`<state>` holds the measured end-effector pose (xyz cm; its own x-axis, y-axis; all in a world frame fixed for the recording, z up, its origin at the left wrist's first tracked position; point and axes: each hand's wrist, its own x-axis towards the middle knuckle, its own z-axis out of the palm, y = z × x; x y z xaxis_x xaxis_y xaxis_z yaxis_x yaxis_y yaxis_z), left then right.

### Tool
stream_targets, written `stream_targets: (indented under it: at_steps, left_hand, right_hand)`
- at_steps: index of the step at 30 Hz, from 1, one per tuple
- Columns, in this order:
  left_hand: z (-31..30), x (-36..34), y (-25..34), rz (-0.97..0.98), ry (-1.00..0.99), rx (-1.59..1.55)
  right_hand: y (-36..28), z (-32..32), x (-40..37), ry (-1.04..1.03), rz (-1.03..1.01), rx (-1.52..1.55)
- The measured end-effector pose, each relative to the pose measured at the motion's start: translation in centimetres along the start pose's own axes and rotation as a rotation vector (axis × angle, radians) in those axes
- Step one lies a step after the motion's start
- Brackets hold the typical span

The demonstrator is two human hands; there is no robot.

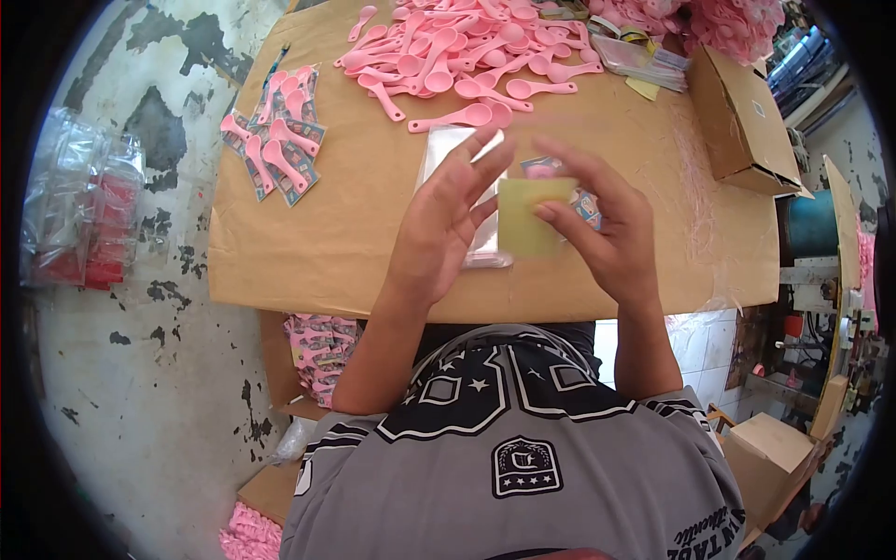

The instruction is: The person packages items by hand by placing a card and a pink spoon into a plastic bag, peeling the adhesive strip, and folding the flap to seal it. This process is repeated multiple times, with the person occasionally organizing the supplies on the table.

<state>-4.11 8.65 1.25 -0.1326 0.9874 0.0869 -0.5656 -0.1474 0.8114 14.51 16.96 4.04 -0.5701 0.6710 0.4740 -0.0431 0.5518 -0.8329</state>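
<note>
My right hand (616,224) pinches a yellow-green square of paper (534,219), the thumb lying on its near face. Facing it from the left, my left hand (443,210) has its fingers apart and holds nothing. Its fingertips are a little blurred, close to the square's left edge. Beneath my hands lies a stack of clear plastic bags (487,247), partly covered by the left hand. Behind the right hand, a printed card (586,207) shows only in part.
A large heap of pink spoons (457,47) fills the table's far side. Several spoons on printed cards (277,149) lie at the left. An open cardboard box (747,121) stands at the right edge, near a plastic container (639,61). Below the table sits a box of packed spoons (322,355).
</note>
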Motion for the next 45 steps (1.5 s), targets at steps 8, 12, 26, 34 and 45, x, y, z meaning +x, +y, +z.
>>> stream_targets:
  at_steps: [8,12,26,34,45]
  left_hand:
    - [2.0,-1.1,0.1,-0.049,0.103,0.238]
    - [2.6,-1.5,-0.2,0.043,0.130,0.361]
    - [4.2,-2.6,-0.1,0.154,0.077,0.912]
    - [3.7,-2.6,0.1,-0.006,-0.036,0.796]
    - [2.7,-2.3,-0.4,-0.013,0.018,0.413]
  right_hand:
    - [0.2,1.4,-1.3,0.049,0.323,0.215]
    - [0.6,0.9,-0.7,0.286,0.125,-0.040]
    - [-0.1,1.0,1.3,0.289,-0.343,-0.710]
    - [0.7,-3.9,1.9,0.431,-0.223,-0.664]
    - [-4.1,-5.6,1.1,0.084,-0.150,-0.464]
